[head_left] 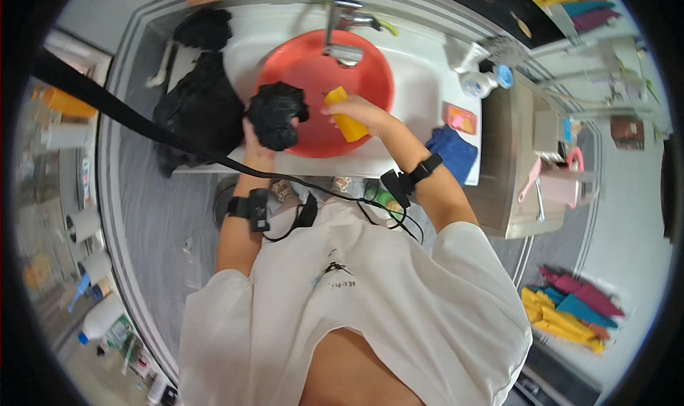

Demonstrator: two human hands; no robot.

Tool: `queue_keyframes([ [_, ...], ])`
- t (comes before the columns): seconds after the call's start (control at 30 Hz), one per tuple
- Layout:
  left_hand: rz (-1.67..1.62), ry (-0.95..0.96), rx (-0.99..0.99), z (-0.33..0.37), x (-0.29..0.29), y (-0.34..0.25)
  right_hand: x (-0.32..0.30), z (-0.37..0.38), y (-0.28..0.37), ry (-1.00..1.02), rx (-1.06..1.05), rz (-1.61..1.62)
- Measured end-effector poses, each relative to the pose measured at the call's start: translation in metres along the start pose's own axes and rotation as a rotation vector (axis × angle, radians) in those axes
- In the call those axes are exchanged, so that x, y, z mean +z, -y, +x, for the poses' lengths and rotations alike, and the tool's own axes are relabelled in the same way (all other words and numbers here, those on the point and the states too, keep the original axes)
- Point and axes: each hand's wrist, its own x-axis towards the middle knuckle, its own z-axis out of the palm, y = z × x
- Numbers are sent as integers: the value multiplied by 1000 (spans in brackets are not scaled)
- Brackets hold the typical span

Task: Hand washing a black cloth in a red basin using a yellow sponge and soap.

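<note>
My left hand (258, 141) is closed around a bunched-up black cloth (278, 114), held above the left side of a red basin (377, 68). Some of its fingers are hidden by the fabric. To the right, my right hand (365, 112) grips a yellow bar of soap (346, 117) over the basin, apart from the cloth. The basin sits in a white sink (420, 96) under a chrome faucet (342, 32). More black cloth (203, 107) lies heaped at the sink's left end.
On the right ledge are a white bottle with a blue cap (481, 84), a pink soap box (461, 119) and a folded blue cloth (454, 153). A dark cable (157, 132) crosses before my left forearm. A cabinet (509, 164) stands to the right.
</note>
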Motion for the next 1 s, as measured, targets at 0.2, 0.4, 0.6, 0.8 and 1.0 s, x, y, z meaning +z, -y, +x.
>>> queue_keyframes([
  [0.2,1779,14,296,6,23,-24,-129,-81,-47,-254,-119,69],
  [0.4,-296,194,-141,8,8,-17,-223,-106,-98,-784,44,-1332],
  [0.6,-156,44,-141,10,24,-6,-274,-95,-160,-825,-1,-1553],
  [0.8,-150,-84,-106,2,50,-2,-265,-104,-166,-812,7,-1444],
  [1.0,-62,62,-308,25,64,2,-177,-92,-49,-421,-271,-1067],
])
